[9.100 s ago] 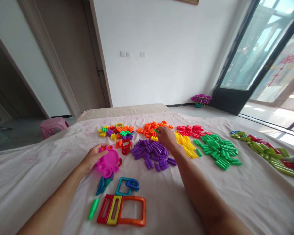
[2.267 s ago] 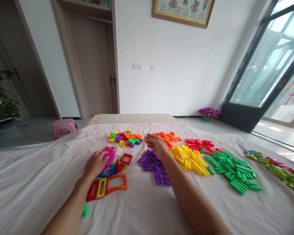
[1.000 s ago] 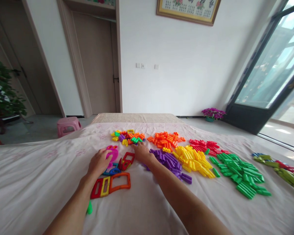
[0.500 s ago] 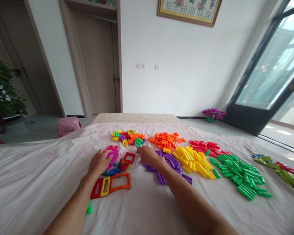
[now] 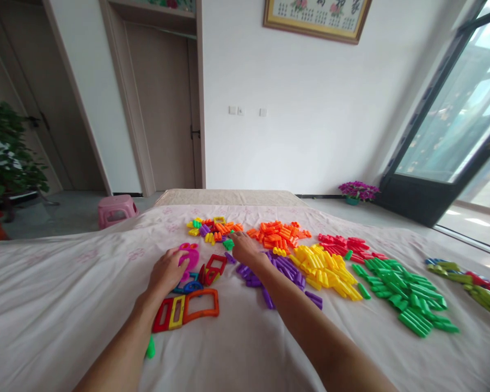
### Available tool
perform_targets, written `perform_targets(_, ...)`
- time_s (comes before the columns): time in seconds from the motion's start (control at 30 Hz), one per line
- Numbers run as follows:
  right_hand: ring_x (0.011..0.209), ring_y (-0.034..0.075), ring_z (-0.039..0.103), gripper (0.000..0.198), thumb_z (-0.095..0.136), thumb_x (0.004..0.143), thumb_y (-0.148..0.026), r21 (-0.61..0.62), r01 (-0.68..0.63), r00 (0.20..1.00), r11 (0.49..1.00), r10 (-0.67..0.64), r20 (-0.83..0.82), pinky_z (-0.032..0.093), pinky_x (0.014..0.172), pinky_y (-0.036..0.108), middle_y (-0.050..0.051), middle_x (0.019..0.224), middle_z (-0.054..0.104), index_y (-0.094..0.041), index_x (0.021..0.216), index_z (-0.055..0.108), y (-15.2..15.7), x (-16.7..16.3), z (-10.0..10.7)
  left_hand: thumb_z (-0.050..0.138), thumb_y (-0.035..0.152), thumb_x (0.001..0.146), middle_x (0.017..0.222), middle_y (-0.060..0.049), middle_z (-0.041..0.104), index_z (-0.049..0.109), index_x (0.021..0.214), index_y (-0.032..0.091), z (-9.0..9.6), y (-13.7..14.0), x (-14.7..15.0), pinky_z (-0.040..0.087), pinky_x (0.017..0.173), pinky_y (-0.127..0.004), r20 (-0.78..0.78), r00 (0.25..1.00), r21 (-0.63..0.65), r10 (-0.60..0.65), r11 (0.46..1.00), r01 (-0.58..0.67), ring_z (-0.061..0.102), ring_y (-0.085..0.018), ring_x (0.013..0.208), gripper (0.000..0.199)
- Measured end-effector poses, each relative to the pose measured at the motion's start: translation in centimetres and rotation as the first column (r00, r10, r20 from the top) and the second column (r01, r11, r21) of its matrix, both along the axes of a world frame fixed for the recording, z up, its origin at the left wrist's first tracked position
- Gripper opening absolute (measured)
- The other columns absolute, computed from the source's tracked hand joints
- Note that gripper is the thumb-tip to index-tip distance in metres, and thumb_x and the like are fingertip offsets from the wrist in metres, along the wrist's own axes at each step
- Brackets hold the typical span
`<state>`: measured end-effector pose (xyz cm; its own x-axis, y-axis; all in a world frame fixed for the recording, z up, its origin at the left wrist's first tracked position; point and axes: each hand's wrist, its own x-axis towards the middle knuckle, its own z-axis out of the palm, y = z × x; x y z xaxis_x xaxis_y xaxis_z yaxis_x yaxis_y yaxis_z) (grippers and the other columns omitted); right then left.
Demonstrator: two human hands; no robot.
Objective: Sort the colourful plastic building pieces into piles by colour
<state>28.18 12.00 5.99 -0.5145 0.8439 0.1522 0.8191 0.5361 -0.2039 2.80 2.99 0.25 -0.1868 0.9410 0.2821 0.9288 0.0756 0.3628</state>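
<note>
My left hand (image 5: 169, 269) lies on the cloth at the edge of a flat magenta toy piece (image 5: 193, 257), thumb and fingers apart and touching it. Just below are a blue ring-shaped piece (image 5: 193, 286), a red frame piece (image 5: 215, 265), a yellow frame piece (image 5: 177, 312) and an orange frame piece (image 5: 201, 303). My right hand (image 5: 245, 249) reaches to the near right edge of a mixed-colour pile (image 5: 208, 228), fingers stretched out beside a green piece (image 5: 228, 245); its fingertips are partly hidden. One purple tube (image 5: 230, 258) lies apart, left of the purple pile (image 5: 286, 272).
Piles of orange tubes (image 5: 277, 235), yellow tubes (image 5: 326, 269), red tubes (image 5: 347, 245) and green tubes (image 5: 404, 288) spread rightward over the pale cloth (image 5: 85, 305). Olive-green pieces (image 5: 488, 299) lie at the far right. A pink stool (image 5: 116, 211) stands beyond the left edge.
My right hand has moved slightly up and away, toward the mixed pile. The green piece has shifted nearer, and the loose purple tube now shows. My left hand stays in place.
</note>
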Motion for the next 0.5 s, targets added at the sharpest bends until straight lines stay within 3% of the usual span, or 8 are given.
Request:
perform_targets(0.17, 0.121, 0.025, 0.054, 0.050, 0.053, 0.085, -0.017, -0.017, -0.043, 0.990, 0.999, 0.045, 0.131, 0.046, 0.094, 0.035, 0.011, 0.132, 0.059, -0.023, 0.135, 0.055, 0.88, -1.37, -0.95, 0.047, 0.036, 0.091, 0.131, -0.010, 0.061, 0.068, 0.117, 0.022, -0.02, -0.01, -0.06, 0.043, 0.105, -0.034, 0.004, 1.000, 0.020, -0.003, 1.000, 0.003, 0.059, -0.022, 0.118, 0.037)
perform_targets(0.33, 0.113, 0.025, 0.059, 0.036, 0.057, 0.088, -0.029, 0.019, -0.050, 0.980, 0.999, 0.045, 0.193, 0.047, 0.090, 0.032, 0.011, 0.127, 0.061, -0.021, 0.122, 0.063, 0.70, -0.89, -0.53, 0.047, 0.035, 0.091, 0.132, -0.010, 0.061, 0.068, 0.117, 0.022, 0.07, -0.05, 0.04, 0.043, 0.104, -0.034, -0.007, 1.000, 0.015, 0.003, 1.000, -0.003, 0.059, -0.022, 0.118, 0.036)
perform_targets(0.5, 0.106, 0.026, 0.062, 0.031, 0.056, 0.089, -0.027, 0.067, -0.026, 0.972, 0.997, 0.010, 0.235, 0.047, 0.090, 0.035, 0.018, 0.118, 0.064, -0.012, 0.115, 0.065, 0.00, -0.66, -0.48, 0.048, 0.034, 0.091, 0.132, -0.010, 0.060, 0.068, 0.117, 0.022, 0.12, -0.06, 0.12, 0.043, 0.105, -0.034, -0.004, 1.000, 0.014, -0.001, 1.000, 0.001, 0.059, -0.023, 0.118, 0.036)
